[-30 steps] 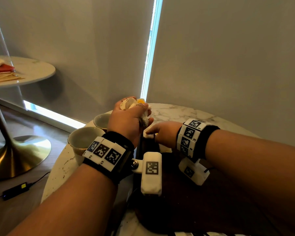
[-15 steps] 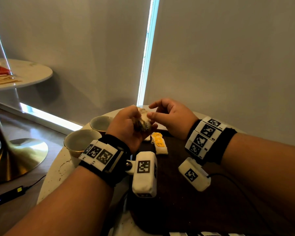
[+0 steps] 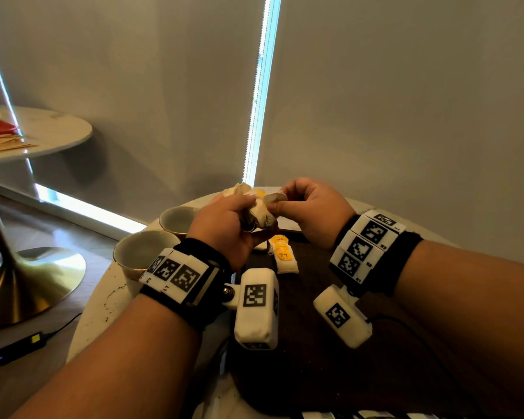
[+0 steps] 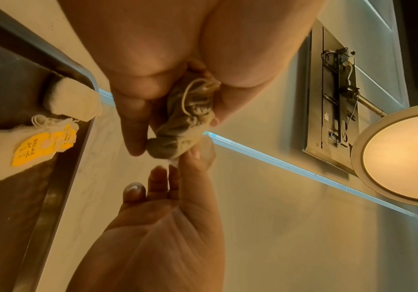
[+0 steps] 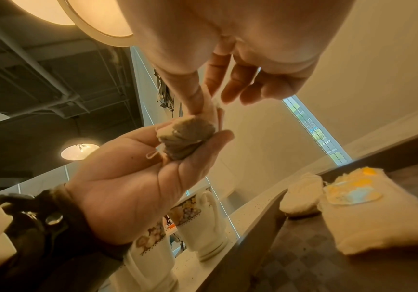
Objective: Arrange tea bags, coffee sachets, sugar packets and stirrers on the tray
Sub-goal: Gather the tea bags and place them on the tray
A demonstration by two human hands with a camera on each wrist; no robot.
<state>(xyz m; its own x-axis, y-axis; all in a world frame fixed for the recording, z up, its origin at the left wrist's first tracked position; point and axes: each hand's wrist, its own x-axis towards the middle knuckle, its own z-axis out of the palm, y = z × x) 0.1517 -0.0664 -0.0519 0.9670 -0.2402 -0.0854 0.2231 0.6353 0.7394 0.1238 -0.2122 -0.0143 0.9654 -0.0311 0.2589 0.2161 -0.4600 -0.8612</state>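
marble bench (image 3: 312,207) carries a dark tray (image 3: 315,373), two tea bags (image 3: 285,257) at its far edge. left hand (image 3: 224,225) grips a bunch of tea bags (image 3: 259,211) above it; right hand (image 3: 312,211) pinches one, their count hidden by fingers.

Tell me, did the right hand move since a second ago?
Yes. The right hand rose off the dark tray and now pinches the bunch of tea bags in the left hand, above the tray's far edge.

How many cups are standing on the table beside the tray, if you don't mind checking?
2. The nearer cup stands left of the tray, by the left wrist; the farther cup stands just behind it. Others may be hidden by the arms.
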